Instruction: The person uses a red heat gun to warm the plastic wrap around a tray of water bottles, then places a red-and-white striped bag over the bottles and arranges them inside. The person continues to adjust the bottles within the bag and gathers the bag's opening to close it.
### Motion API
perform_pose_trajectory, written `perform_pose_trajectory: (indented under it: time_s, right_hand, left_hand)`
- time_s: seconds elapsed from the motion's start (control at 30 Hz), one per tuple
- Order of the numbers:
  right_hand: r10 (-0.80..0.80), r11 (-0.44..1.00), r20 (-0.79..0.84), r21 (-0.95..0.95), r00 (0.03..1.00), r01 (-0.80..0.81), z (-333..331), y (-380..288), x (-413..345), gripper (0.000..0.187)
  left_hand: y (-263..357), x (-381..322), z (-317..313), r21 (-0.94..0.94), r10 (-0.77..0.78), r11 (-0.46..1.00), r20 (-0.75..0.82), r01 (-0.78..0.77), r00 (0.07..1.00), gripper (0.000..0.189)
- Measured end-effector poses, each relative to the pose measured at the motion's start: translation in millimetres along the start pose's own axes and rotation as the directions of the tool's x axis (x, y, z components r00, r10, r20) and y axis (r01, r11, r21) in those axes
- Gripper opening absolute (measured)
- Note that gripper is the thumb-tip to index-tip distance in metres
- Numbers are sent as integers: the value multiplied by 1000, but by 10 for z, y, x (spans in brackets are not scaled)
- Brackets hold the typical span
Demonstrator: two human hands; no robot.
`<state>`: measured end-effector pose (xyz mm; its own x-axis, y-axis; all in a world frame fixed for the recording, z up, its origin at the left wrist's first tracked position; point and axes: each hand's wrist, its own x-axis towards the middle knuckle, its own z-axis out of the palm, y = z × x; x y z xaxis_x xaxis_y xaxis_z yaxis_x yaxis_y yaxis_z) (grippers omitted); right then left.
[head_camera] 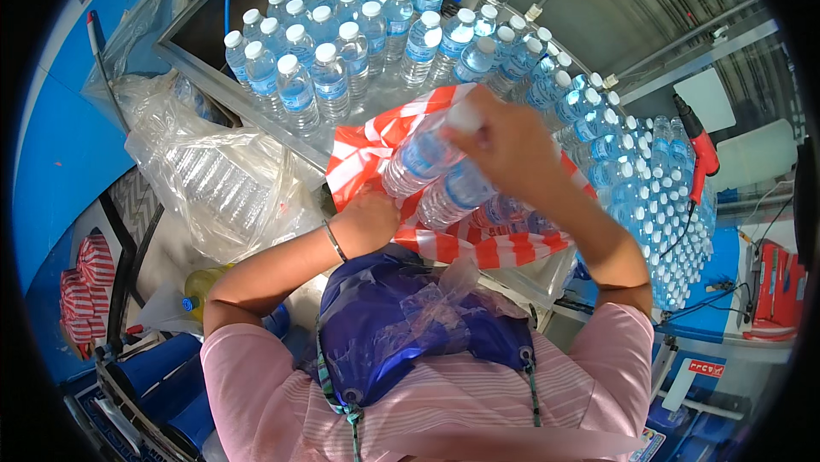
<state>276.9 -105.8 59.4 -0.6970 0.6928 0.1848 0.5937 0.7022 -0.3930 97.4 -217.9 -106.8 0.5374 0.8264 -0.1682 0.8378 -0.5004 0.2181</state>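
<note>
A red-and-white striped plastic bag lies spread in front of me, its mouth facing up. My right hand grips the white cap of a water bottle, which leans over the bag's opening. Beside it, a second bottle is inside the bag, and more bottles lie partly hidden under my right forearm. My left hand is closed at the bag's near left rim, next to the held bottle's base; its fingertips are hidden. Both bottles have blue labels.
Rows of capped bottles stand on a metal table, with a dense mass to the right. A clear bag of bottles is at left. A red heat gun hangs at right. A blue apron covers my front.
</note>
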Motion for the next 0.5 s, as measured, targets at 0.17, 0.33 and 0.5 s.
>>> perform_pose_trajectory:
  time_s: [0.17,0.33,0.5]
  right_hand:
    - [-94,984,17,-148,995,96,873,161,-3,46]
    - [-257,955,-17,-155,966,251,917,300,76,43]
    - [-377,866,-154,-408,913,288,453,799,795,47]
  left_hand:
    - [-11,241,137,-61,47,997,-34,-49,998,17]
    - [-226,598,273,-245,-14,970,-47,2,999,15]
    - [-386,821,252,-251,-157,963,-225,98,962,15]
